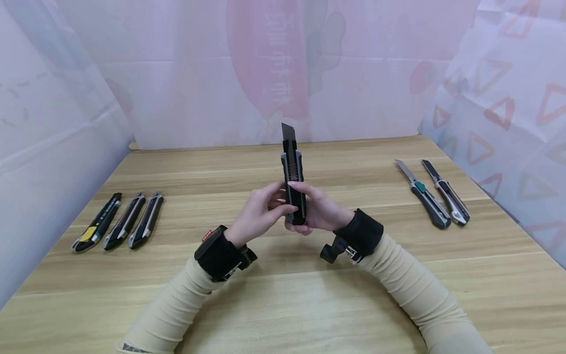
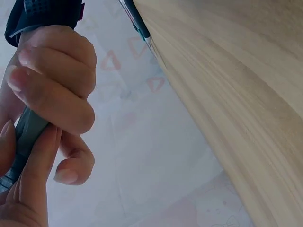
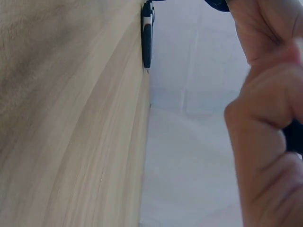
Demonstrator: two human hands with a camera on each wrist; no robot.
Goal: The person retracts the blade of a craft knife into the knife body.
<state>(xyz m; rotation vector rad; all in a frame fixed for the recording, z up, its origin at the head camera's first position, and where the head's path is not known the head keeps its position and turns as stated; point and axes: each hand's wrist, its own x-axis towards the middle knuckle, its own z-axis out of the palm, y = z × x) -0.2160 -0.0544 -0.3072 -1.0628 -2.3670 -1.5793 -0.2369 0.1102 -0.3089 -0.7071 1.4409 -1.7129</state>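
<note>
A black and grey utility knife point(image 1: 293, 172) stands upright between my two hands above the middle of the table, its dark blade point(image 1: 288, 132) extended at the top. My left hand point(image 1: 262, 211) pinches its lower body from the left, thumb across the front. From the right, my right hand point(image 1: 325, 209) grips the same handle, with its thumb on the front face and fingers curled behind and below. In the left wrist view, part of the dark handle point(image 2: 29, 135) shows between the fingers of both hands; in the right wrist view fingers hide most of it.
On the wooden table point(image 1: 274, 305), a black and yellow knife point(image 1: 97, 223) and two grey-black knives point(image 1: 125, 222) point(image 1: 147, 221) lie at the left, blades in. At the right lie a green-slider knife point(image 1: 429, 199) and a grey-black knife point(image 1: 446, 191), blades out. Printed curtains surround the table's back and sides.
</note>
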